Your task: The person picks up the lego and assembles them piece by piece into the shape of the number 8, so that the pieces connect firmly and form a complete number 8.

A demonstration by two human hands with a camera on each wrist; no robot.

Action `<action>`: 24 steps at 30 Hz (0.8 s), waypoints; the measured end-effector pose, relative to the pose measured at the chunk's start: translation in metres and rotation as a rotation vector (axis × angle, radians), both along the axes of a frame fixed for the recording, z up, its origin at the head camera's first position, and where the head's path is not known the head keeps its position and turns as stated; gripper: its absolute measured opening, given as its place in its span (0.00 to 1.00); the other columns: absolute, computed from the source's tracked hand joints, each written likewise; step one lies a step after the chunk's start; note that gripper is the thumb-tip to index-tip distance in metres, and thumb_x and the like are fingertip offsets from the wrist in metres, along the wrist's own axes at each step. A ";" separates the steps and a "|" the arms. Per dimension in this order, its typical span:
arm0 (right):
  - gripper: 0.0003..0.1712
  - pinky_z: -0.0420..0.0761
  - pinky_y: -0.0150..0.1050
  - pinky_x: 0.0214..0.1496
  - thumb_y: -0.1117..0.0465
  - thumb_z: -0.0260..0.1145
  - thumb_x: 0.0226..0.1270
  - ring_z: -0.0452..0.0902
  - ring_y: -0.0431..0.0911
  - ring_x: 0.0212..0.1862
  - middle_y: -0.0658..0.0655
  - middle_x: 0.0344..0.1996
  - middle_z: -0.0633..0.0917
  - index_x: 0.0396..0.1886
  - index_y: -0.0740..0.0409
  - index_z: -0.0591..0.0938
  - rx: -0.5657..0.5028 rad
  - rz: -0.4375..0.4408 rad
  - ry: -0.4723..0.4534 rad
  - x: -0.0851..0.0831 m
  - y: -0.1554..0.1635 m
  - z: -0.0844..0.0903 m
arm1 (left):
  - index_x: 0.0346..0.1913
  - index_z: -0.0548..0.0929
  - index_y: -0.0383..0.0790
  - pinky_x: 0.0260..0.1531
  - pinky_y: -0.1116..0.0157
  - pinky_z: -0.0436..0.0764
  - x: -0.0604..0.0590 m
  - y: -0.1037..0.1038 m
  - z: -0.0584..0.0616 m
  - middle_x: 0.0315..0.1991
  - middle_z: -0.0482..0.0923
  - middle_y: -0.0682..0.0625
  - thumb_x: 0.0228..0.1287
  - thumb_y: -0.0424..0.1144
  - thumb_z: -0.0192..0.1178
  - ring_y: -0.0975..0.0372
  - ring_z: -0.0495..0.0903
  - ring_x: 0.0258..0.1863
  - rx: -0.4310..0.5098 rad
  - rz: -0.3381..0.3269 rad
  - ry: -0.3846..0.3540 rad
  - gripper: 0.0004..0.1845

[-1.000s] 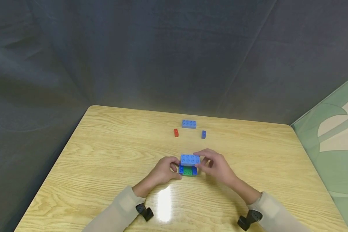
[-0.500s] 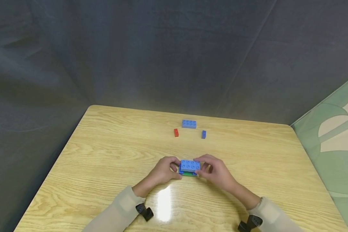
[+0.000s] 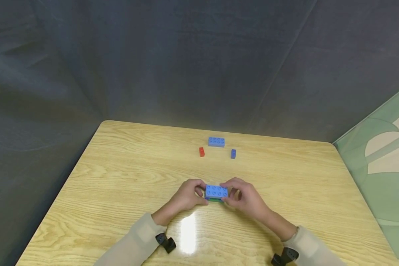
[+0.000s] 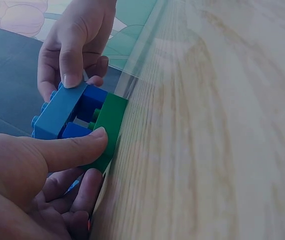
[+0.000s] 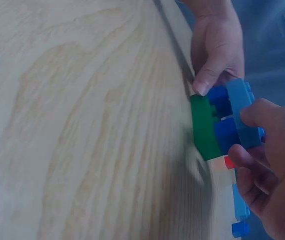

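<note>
A light blue eight-stud brick (image 3: pixel 216 191) lies level over two small dark blue bricks (image 5: pixel 226 134), which stand at either end of a green brick (image 4: pixel 111 116) on the table. Between the small bricks, green studs show in the gap. My left hand (image 3: pixel 187 194) grips the left end of the green brick, thumb along its near side. With thumb and fingers my right hand (image 3: pixel 246 194) pinches the right end of the light blue brick. In the right wrist view the light blue brick sits right against the tops of the dark blue ones.
Farther back on the wooden table (image 3: pixel 136 162) lie another light blue brick (image 3: pixel 216 143), a small red brick (image 3: pixel 201 152) and a small dark blue brick (image 3: pixel 233 154). Dark cloth (image 3: pixel 199 66) hangs behind the table; a leaf-patterned panel (image 3: pixel 385 177) is at the right.
My right hand has lowered the light blue brick onto the dark blue bricks and shifted it slightly left. My left hand has kept its grip in place.
</note>
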State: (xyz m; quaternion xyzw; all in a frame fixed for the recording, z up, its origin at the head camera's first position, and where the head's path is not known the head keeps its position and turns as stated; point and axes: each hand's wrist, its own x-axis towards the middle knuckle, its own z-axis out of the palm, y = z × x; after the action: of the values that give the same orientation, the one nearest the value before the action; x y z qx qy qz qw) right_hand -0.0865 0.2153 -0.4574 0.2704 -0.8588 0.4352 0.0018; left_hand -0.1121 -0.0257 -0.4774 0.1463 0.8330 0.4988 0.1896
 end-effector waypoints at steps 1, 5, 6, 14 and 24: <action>0.22 0.80 0.34 0.29 0.72 0.77 0.56 0.79 0.40 0.31 0.50 0.43 0.86 0.52 0.59 0.86 0.014 -0.001 0.021 0.000 0.000 0.000 | 0.49 0.84 0.35 0.38 0.64 0.78 0.000 0.000 0.000 0.44 0.82 0.50 0.52 0.32 0.79 0.63 0.79 0.37 -0.001 0.000 0.001 0.21; 0.21 0.81 0.34 0.30 0.70 0.78 0.55 0.79 0.40 0.32 0.50 0.42 0.86 0.51 0.61 0.87 0.098 -0.005 0.131 0.000 -0.002 0.000 | 0.49 0.84 0.35 0.38 0.64 0.78 0.000 0.000 0.001 0.43 0.82 0.50 0.52 0.32 0.79 0.63 0.79 0.36 0.003 -0.003 -0.001 0.21; 0.21 0.82 0.33 0.31 0.69 0.78 0.55 0.79 0.40 0.32 0.50 0.42 0.86 0.50 0.61 0.87 0.123 -0.007 0.159 0.001 -0.002 0.000 | 0.49 0.84 0.35 0.38 0.64 0.78 0.000 0.001 0.001 0.44 0.82 0.50 0.52 0.32 0.79 0.63 0.79 0.37 0.005 -0.004 -0.003 0.21; 0.19 0.82 0.30 0.34 0.65 0.78 0.55 0.79 0.38 0.33 0.48 0.39 0.86 0.48 0.59 0.86 0.295 0.008 0.304 0.001 -0.006 0.007 | 0.49 0.84 0.35 0.38 0.64 0.79 0.000 0.001 0.001 0.45 0.82 0.49 0.52 0.32 0.79 0.62 0.79 0.37 -0.002 -0.001 0.004 0.21; 0.21 0.78 0.28 0.32 0.61 0.78 0.59 0.80 0.41 0.37 0.48 0.42 0.85 0.52 0.59 0.85 0.324 0.005 0.181 0.001 -0.004 0.011 | 0.48 0.84 0.34 0.37 0.64 0.78 0.001 0.001 0.000 0.44 0.82 0.49 0.51 0.31 0.79 0.62 0.79 0.36 0.003 0.002 0.007 0.21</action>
State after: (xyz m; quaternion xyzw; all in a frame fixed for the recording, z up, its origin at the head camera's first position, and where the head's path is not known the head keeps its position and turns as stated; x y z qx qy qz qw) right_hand -0.0855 0.2108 -0.4466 0.3073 -0.9133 0.2650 0.0346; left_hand -0.1111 -0.0249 -0.4772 0.1475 0.8331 0.4996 0.1861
